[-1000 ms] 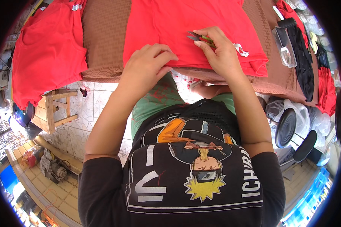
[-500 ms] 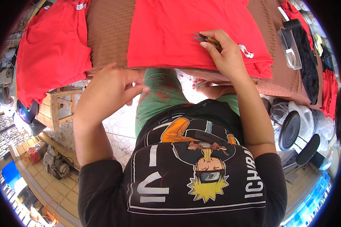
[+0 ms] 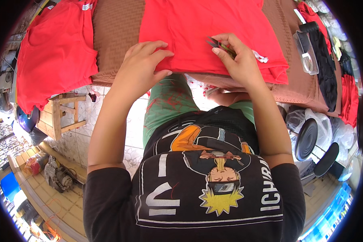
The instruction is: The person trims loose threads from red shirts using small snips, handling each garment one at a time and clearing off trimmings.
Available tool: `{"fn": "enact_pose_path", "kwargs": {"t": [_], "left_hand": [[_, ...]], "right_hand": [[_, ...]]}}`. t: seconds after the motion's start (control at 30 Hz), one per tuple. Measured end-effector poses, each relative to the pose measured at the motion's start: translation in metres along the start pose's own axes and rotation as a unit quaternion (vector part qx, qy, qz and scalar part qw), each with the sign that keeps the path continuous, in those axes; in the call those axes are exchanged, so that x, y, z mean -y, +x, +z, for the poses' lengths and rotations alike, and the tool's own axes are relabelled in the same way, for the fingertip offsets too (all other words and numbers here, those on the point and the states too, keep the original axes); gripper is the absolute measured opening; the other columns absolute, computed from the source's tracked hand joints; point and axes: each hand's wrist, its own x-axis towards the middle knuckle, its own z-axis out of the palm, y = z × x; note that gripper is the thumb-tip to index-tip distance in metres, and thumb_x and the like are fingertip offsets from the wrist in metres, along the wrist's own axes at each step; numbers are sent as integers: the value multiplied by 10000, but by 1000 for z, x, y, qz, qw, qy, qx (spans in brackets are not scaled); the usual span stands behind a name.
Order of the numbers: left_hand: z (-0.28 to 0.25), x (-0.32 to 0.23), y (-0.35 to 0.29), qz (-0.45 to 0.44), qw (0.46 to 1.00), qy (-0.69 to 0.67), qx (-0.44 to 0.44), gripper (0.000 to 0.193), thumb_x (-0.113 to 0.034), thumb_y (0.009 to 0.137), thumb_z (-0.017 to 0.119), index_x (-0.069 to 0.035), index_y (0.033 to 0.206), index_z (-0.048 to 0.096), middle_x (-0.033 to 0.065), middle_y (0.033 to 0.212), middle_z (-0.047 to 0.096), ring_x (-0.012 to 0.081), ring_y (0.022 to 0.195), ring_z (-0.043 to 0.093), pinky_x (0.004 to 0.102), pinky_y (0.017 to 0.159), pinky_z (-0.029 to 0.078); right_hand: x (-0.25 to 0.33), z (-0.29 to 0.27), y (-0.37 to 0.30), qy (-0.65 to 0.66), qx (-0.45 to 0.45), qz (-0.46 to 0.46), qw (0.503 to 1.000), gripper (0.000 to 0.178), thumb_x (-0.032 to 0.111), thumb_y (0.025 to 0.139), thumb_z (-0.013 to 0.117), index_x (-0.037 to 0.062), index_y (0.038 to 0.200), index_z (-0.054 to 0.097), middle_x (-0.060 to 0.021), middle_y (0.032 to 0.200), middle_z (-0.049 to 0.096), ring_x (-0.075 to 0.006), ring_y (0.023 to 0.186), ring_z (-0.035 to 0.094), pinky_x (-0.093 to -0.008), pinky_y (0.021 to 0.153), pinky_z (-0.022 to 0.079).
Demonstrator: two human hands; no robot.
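Observation:
My right hand (image 3: 241,56) is closed around small thread snips (image 3: 223,46) with green handles, their dark blades pointing left above the red garment (image 3: 197,24). This garment lies flat at the near edge of the table, with a white drawstring or cord (image 3: 260,57) at its right side. Over its near left corner rests my left hand (image 3: 146,60), fingers stretched across the cloth and thumb apart from them near the hem. Whether the thumb touches the fabric is hard to make out.
A second red garment, a sleeveless top (image 3: 56,56), hangs over the table's left edge. Brown textured cloth (image 3: 115,38) covers the table. To the right lie a clear plastic container (image 3: 306,52) and black fabric (image 3: 326,76). A wooden stool (image 3: 64,117) stands at the lower left.
My left hand has moved up and right, from beside the table edge onto the near left corner of the red garment. My right hand keeps the snips in nearly the same spot.

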Motion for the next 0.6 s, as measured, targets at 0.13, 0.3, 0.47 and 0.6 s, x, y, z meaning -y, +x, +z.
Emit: {"fn": "enact_pose_path", "kwargs": {"t": [0.13, 0.3, 0.47, 0.6], "left_hand": [[-1, 10, 6, -91, 990, -110, -10, 155, -143, 831, 662, -72, 968, 671, 76, 1026, 657, 181, 953, 611, 282, 857, 453], [-5, 18, 11, -150, 948, -215, -180, 196, -211, 924, 582, -27, 984, 607, 78, 803, 649, 151, 714, 603, 273, 694, 480], [-2, 23, 9, -157, 906, -312, -238, 200, -215, 946, 562, -27, 1002, 598, 39, 828, 645, 84, 770, 565, 239, 725, 466], [6, 17, 18, -177, 905, -322, -214, 200, -218, 928, 588, -31, 991, 617, 53, 865, 667, 111, 794, 600, 253, 730, 479]], "right_hand": [[18, -8, -9, -78, 24, -77, 994, 464, 345, 698, 799, 101, 1054, 629, -97, 940, 632, -229, 795, 633, -313, 703, 503], [-11, -36, -3, -185, -50, -107, 976, 281, 261, 805, 721, 91, 1017, 648, -62, 944, 656, -169, 758, 590, -287, 719, 484], [-13, -108, 1, 80, 65, 27, 994, 208, 184, 892, 645, 15, 1013, 634, 32, 850, 646, -54, 812, 551, -234, 760, 448], [-7, -114, 10, 92, 32, 18, 995, 206, 201, 889, 645, 13, 973, 645, 22, 824, 619, -60, 776, 527, -227, 744, 439]]}}
